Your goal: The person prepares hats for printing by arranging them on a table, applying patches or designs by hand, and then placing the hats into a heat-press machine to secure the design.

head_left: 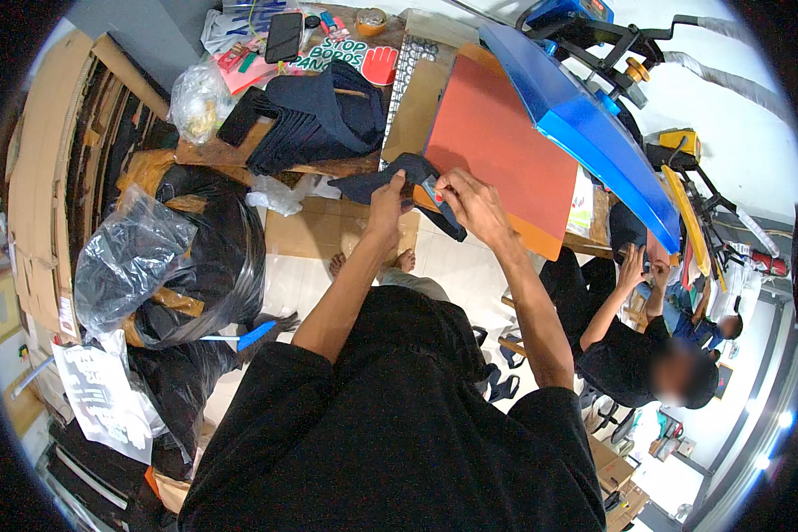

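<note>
My left hand is closed around a dark navy cloth piece, holding it up in front of the bench. At the cloth's right part shows a small printed film with light and red marks. My right hand pinches at the edge of this film, its fingertips partly hiding it. The rest of the cloth hangs below my right fingers. Just beyond my hands lies a heat press's orange-red pad, with its blue upper plate raised. A stack of dark cloth pieces lies beyond my left hand.
Phones, a tape roll and a clear plastic bag lie on the wooden bench. Black plastic sacks and cardboard crowd the left. At right a co-worker works by a yellow-edged press.
</note>
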The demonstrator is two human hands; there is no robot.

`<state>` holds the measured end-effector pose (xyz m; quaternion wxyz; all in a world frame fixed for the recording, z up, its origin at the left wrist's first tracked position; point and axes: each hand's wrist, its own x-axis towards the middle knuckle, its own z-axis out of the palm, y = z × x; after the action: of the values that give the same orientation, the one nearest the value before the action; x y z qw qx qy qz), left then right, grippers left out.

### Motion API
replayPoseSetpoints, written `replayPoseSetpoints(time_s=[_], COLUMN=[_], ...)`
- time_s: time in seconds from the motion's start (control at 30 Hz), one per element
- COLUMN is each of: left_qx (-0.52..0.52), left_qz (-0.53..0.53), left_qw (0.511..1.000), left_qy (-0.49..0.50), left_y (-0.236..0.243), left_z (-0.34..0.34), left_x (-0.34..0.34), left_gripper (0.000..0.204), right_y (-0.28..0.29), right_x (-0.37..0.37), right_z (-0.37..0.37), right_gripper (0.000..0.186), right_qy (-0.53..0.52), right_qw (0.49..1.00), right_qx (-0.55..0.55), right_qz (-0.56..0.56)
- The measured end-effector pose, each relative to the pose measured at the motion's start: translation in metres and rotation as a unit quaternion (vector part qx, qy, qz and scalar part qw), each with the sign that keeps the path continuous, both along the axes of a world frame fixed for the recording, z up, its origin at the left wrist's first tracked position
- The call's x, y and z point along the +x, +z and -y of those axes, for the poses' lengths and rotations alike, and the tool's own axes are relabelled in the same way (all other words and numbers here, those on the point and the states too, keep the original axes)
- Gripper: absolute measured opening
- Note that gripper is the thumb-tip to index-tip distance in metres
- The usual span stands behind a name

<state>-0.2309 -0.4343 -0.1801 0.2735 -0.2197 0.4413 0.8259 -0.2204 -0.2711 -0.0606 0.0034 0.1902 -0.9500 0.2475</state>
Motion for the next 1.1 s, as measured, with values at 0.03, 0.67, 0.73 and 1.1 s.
replayPoseSetpoints(time_s=[0.03,0.67,0.73,1.1], left_qx=[0.002,-0.014,-0.012,-0.003], left_qz=[0.002,0.014,0.006,-0.025], left_qw=[1.000,1.000,1.000,0.998], left_qy=[-0.001,0.008,0.022,0.059], left_y=[-0.001,0.008,0.020,0.039], left_z=[-0.001,-0.003,0.003,-0.001], left_x=[0.000,-0.001,0.002,0.001], left_gripper=[0.038,0.041,0.040,0.043], right_y=[-0.002,-0.041,-0.023,-0.038], right_x=[0.000,0.077,0.066,0.063], right_z=[-0.001,0.041,0.048,0.051], right_gripper=[0.011,0.057,0.060,0.078], right_qy=[-0.019,-0.128,-0.130,-0.070], right_qw=[1.000,0.981,0.984,0.975], right_qx=[-0.015,0.134,0.106,0.210], right_qz=[0.013,-0.058,-0.064,-0.031])
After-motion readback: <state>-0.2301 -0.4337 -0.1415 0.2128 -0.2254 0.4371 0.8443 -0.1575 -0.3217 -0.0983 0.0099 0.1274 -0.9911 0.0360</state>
